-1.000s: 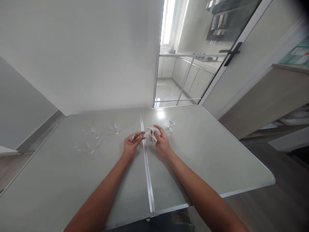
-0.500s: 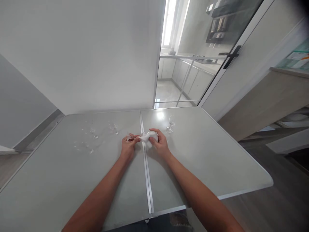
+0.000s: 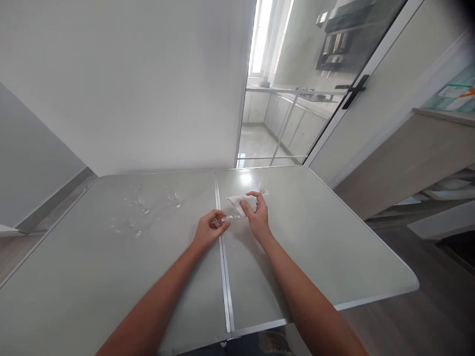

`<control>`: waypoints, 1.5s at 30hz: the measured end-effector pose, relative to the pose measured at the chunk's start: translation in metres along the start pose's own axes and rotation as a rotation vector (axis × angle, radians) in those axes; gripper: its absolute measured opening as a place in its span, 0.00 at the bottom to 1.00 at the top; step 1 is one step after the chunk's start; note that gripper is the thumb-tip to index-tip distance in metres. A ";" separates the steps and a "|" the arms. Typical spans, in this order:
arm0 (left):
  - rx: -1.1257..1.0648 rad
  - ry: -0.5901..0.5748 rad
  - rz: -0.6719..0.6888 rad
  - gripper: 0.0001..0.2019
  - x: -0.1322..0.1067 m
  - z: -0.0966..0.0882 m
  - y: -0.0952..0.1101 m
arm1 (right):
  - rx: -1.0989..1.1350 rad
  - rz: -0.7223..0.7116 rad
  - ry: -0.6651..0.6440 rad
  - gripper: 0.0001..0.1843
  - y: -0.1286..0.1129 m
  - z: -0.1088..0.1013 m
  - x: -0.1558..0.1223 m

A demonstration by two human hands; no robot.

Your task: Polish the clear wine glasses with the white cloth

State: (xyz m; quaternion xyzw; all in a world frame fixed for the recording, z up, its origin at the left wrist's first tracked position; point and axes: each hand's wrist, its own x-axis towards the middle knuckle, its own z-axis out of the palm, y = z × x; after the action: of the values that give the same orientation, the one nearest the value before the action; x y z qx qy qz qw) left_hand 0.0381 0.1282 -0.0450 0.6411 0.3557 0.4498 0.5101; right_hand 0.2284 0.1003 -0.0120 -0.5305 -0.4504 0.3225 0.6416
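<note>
Near the table's centre seam, my left hand (image 3: 208,228) is closed around the foot end of a clear stemmed glass (image 3: 233,215). The glass lies tilted, pointing towards my right hand (image 3: 259,218). That hand pinches a folded white tissue (image 3: 237,201) between thumb and fingers, against or just above the glass; exact contact is hard to see. Another clear stemmed glass (image 3: 263,186) stands just behind my right hand, its lower part covered by the fingers.
Several clear glasses, among them one glass (image 3: 173,196), stand on the left half of the pale table (image 3: 166,277). A metal-edged seam (image 3: 225,277) runs down its middle. Beyond the far edge are a white wall (image 3: 159,99) and a glass door with a black handle (image 3: 354,92).
Both hands have shifted a little to the right. The tissue, earlier bunched around the glass, now sits higher and flatter, and more of the glass shows.
</note>
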 end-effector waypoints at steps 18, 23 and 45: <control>-0.340 -0.052 -0.290 0.17 0.003 -0.012 -0.007 | 0.085 -0.065 -0.353 0.35 0.009 -0.011 0.001; -0.357 -0.047 -0.287 0.17 0.005 -0.011 -0.006 | 0.175 -0.041 -0.171 0.26 0.009 -0.008 0.002; -0.570 -0.257 -0.369 0.22 0.001 -0.004 -0.005 | 0.658 0.145 -0.258 0.25 0.009 0.021 -0.022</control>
State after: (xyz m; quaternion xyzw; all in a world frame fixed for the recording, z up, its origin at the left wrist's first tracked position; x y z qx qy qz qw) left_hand 0.0346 0.1311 -0.0493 0.4495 0.2589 0.3468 0.7814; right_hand 0.2015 0.0912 -0.0252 -0.2814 -0.3608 0.5592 0.6913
